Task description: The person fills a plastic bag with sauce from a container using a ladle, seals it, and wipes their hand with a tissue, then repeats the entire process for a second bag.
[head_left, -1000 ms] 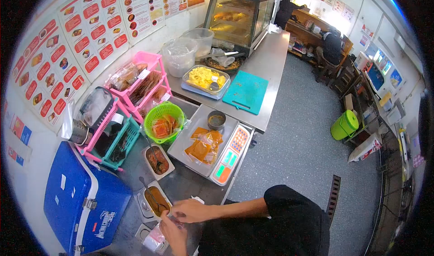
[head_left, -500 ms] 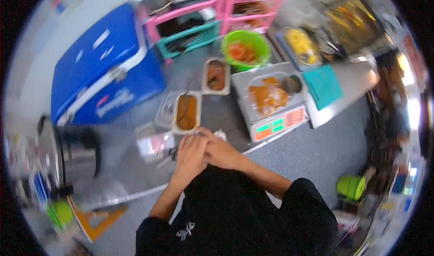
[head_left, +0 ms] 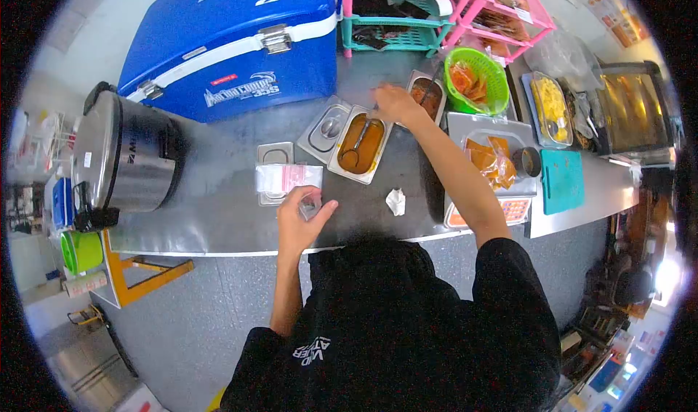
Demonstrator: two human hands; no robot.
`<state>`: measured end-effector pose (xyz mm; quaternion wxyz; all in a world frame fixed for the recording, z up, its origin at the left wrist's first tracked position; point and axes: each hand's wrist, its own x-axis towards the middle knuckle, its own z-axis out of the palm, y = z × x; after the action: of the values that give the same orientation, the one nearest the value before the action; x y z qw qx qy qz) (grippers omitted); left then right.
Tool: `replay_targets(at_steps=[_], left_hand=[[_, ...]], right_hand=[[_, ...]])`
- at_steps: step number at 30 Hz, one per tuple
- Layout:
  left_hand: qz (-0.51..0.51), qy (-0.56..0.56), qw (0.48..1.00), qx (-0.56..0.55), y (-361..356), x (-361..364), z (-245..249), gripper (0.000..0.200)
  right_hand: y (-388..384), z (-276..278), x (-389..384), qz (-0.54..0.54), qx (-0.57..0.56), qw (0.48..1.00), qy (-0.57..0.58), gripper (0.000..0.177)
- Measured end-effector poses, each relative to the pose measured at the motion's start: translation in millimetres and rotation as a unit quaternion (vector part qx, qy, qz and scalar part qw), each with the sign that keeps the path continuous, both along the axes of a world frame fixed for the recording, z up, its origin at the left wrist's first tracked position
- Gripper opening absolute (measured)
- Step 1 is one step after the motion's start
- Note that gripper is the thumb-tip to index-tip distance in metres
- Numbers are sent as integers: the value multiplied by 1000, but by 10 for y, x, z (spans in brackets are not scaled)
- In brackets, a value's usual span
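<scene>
My left hand point(head_left: 302, 216) holds a small clear plastic bag point(head_left: 310, 205) just above the steel counter point(head_left: 218, 216), next to a stack of clear zip bags point(head_left: 287, 177). My right hand point(head_left: 395, 104) reaches forward and grips the handle of a ladle point(head_left: 361, 137) whose bowl rests in a steel tray of brown sauce point(head_left: 358, 145). A second sauce tray point(head_left: 426, 96) lies just beyond that hand.
A blue cooler point(head_left: 233, 41) and pink and teal racks point(head_left: 436, 12) stand at the back. A green basket point(head_left: 476, 80), a scale with orange sauce packets point(head_left: 493, 163), a teal cutting board point(head_left: 561, 181), a rice cooker point(head_left: 120, 157) and a crumpled tissue point(head_left: 395, 201) are around.
The view swung to look straight down at the counter. My hands, joined together before, have parted: the right reached out to the ladle, the left stayed back with the small bag.
</scene>
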<state>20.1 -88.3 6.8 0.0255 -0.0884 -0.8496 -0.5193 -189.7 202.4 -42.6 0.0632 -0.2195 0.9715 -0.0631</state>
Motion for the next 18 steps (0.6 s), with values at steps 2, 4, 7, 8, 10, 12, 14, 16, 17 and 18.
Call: replay_targets(at_steps=[2, 4, 7, 8, 10, 12, 14, 16, 17, 18], left_hand=[[46, -20, 997, 55, -36, 10, -12, 34], [89, -63, 985, 132, -84, 9, -121, 33], [82, -55, 986, 135, -169, -26, -216, 30], [74, -52, 986, 138, -171, -50, -232, 29], [66, -76, 988, 118, -179, -87, -180, 30], [53, -76, 989, 112, -172, -108, -146, 32], [32, -53, 991, 120, -142, -130, -136, 33], [31, -50, 986, 153, -89, -151, -203, 34], [28, -48, 984, 170, -67, -166, -225, 34], [31, -43, 987, 155, -49, -176, -217, 34]], right_hand=[[-84, 233, 106, 44, 56, 997, -30, 30], [-132, 255, 269, 84, 91, 991, -49, 23], [-96, 192, 600, 124, 98, 987, -28, 15], [-66, 170, 704, 132, 91, 987, -1, 14], [-20, 248, 844, 117, 95, 988, 32, 13], [47, 390, 902, 73, 115, 990, 42, 14], [106, 433, 918, 23, 120, 991, 52, 14], [144, 393, 945, -16, 111, 991, 74, 15], [140, 338, 956, -21, 104, 992, 68, 16], [128, 289, 970, -26, 97, 993, 61, 17]])
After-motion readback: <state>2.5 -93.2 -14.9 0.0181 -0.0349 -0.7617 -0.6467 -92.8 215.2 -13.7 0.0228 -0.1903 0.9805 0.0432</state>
